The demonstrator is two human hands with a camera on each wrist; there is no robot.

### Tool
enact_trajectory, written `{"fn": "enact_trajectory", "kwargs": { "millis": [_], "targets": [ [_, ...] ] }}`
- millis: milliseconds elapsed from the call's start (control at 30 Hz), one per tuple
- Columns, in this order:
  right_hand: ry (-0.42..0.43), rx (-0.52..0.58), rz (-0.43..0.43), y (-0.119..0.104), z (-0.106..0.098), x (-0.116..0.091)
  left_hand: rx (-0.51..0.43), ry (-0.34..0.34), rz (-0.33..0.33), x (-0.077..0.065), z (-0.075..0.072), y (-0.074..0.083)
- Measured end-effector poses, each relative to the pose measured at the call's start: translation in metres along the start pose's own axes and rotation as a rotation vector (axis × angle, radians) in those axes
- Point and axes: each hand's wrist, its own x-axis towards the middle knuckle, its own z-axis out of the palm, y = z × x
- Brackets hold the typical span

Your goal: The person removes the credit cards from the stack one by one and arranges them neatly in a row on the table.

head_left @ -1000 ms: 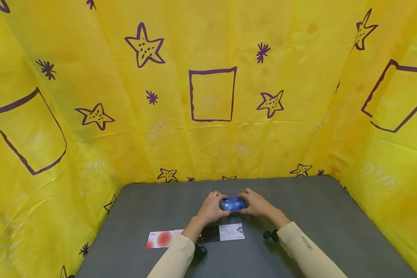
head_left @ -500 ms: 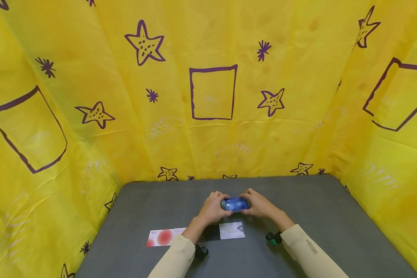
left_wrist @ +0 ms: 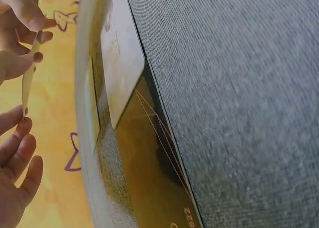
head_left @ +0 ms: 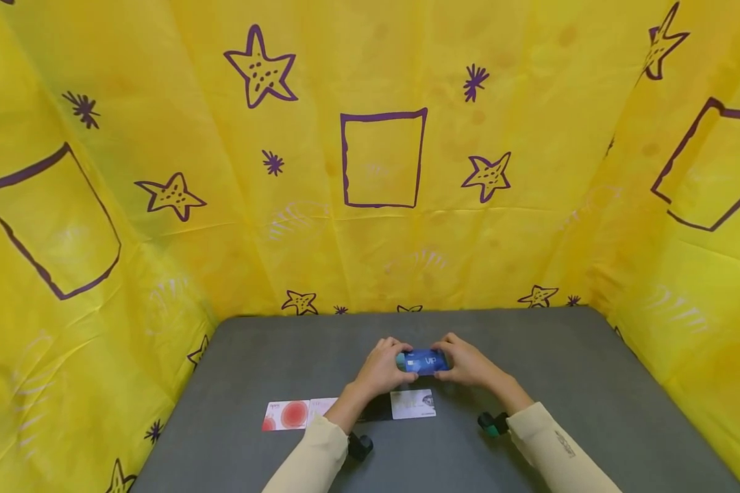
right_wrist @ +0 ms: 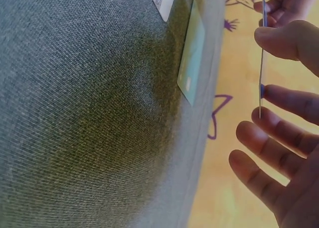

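Both hands hold a blue VIP card (head_left: 424, 361) by its two short ends, its printed face turned toward the head camera. My left hand (head_left: 379, 370) pinches the left end between thumb and fingers, and my right hand (head_left: 466, 364) pinches the right end. Seen edge-on in the right wrist view, the card (right_wrist: 262, 68) is a thin strip, raised off the table. A teal card (right_wrist: 192, 56) lies flat on the table below; in the head view the blue card covers most of it.
A row of cards lies nearer the person: a white card with red circles (head_left: 286, 415), a pale card (head_left: 322, 409), a black card (head_left: 377, 409) and a silver-white card (head_left: 413, 404). My left forearm partly covers the row. Yellow patterned cloth (head_left: 370, 260) walls the grey table (head_left: 530, 383).
The hands and blue card have shifted slightly right relative to the row, showing more teal at the blue card's left end. The head view has tilted down a little.
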Motion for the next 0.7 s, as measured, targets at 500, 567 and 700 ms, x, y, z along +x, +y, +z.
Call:
{"fn": "enact_trajectory", "kwargs": {
  "millis": [500, 567, 700],
  "targets": [
    [-0.028, 0.053, 0.068, 0.005, -0.007, -0.018, -0.022, -0.06, -0.028, -0.002, 0.007, 0.016],
    [-0.03, 0.05, 0.069, 0.006, -0.008, -0.021, -0.021, -0.062, -0.027, -0.002, 0.009, 0.018],
    [-0.034, 0.047, 0.076, 0.007, -0.009, -0.028, -0.002, -0.065, -0.011, -0.003, 0.013, 0.023]
  ]
}}
